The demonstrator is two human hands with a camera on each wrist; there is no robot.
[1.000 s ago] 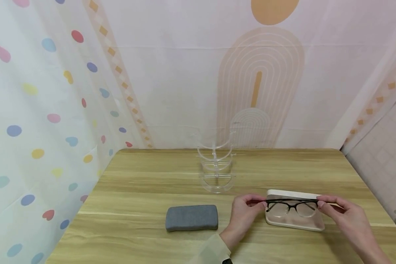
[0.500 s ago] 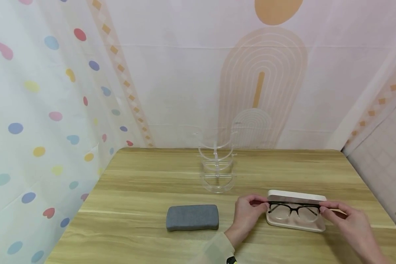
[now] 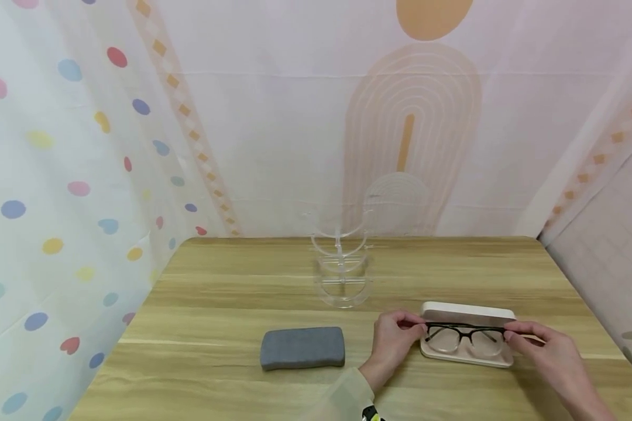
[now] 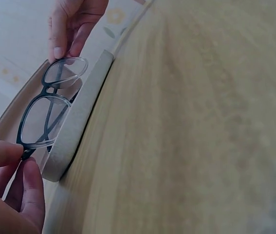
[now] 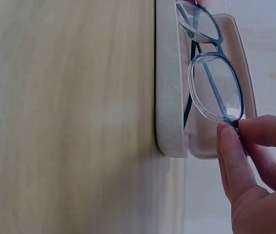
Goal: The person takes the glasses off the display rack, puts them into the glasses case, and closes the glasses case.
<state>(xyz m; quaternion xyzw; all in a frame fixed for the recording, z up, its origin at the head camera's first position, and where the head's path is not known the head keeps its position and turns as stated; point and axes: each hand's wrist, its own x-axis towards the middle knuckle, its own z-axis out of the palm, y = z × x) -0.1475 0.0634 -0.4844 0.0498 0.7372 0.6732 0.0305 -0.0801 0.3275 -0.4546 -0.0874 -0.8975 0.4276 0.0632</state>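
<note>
A pair of black-framed eyeglasses (image 3: 464,332) with clear lower rims sits at the opened pale glasses case (image 3: 466,358), partly inside it, temples folded behind the lenses. My left hand (image 3: 392,345) pinches the frame's left corner between thumb and fingers. At the opposite corner, my right hand (image 3: 548,351) pinches the frame the same way. The left wrist view shows the eyeglasses (image 4: 47,119) over the case's pinkish lining, with the near wall (image 4: 77,126) of the case beside them. Whether the temples touch the case floor, I cannot tell.
A closed grey glasses case (image 3: 302,348) lies on the wooden table (image 3: 200,304) left of my left hand. Farther back stands a clear tiered eyeglasses stand (image 3: 342,263). Patterned curtains (image 3: 274,128) hang behind the table and along its left side.
Both hands keep their pinch on the eyeglasses, which have moved slightly down against the open case. The whole head view has shifted a little.
</note>
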